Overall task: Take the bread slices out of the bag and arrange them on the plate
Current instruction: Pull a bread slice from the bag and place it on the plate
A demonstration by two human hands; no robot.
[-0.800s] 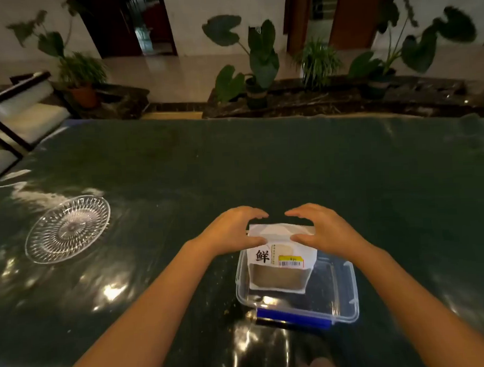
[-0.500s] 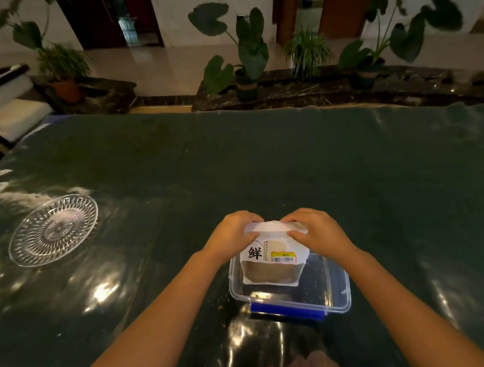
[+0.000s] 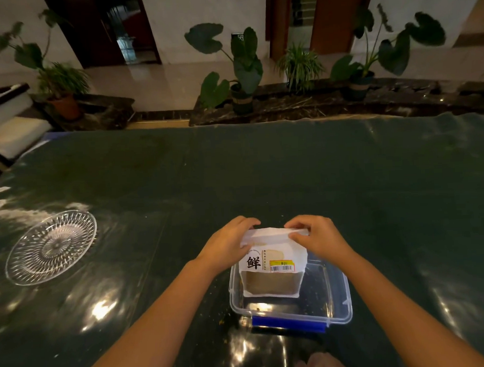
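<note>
Clear tub (image 3: 337,304) on dark table (image 3: 262,177); potted plants (image 3: 241,72) behind

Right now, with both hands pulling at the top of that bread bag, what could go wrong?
The white paper bread bag stands upright in the clear plastic box with a blue latch; a hard tug by the left hand and right hand might tip it or tear it. The clear patterned glass plate sits far to the left, so slices could drop on the way over.
</note>
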